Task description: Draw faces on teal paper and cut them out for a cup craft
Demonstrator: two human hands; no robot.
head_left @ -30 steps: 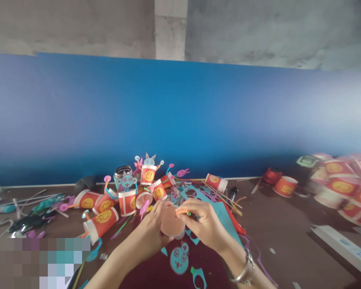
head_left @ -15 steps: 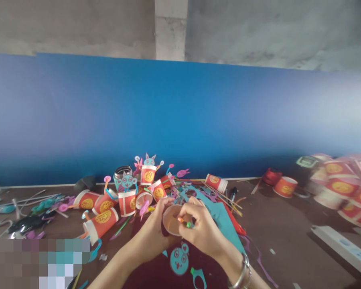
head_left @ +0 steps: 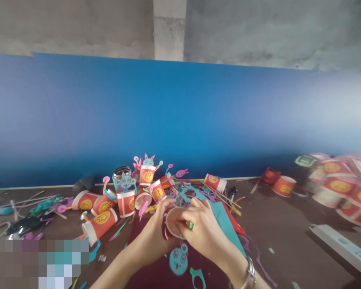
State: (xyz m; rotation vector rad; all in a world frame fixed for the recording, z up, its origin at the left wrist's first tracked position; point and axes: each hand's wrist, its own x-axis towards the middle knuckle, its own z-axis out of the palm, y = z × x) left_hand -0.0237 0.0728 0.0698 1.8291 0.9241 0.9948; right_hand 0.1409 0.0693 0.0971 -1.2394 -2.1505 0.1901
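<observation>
My left hand [head_left: 153, 232] curls around a paper cup [head_left: 172, 225], its round mouth tilted up towards me. My right hand [head_left: 202, 225] pinches a short piece of straw [head_left: 191, 225], with the fingertips inside the cup's mouth. Only the straw's green end shows; the rest is hidden by fingers. Just below the hands, a blue paper face with round ears [head_left: 178, 261] lies on a dark red sheet [head_left: 147, 271]. Beside it is a blue scrap with a round hole [head_left: 195, 274].
Red paper cups with straw arms [head_left: 126, 203] crowd the table left of centre. Blue paper [head_left: 224, 218] and thin sticks [head_left: 228, 197] lie to the right. Stacked cups [head_left: 338, 185] and a white power strip [head_left: 343, 245] are at far right. A blue panel [head_left: 180, 116] stands behind.
My right hand has brought the straw piece down into the cup's mouth, and its orange end has gone from sight. The cup has tilted and shifted slightly right in my left hand.
</observation>
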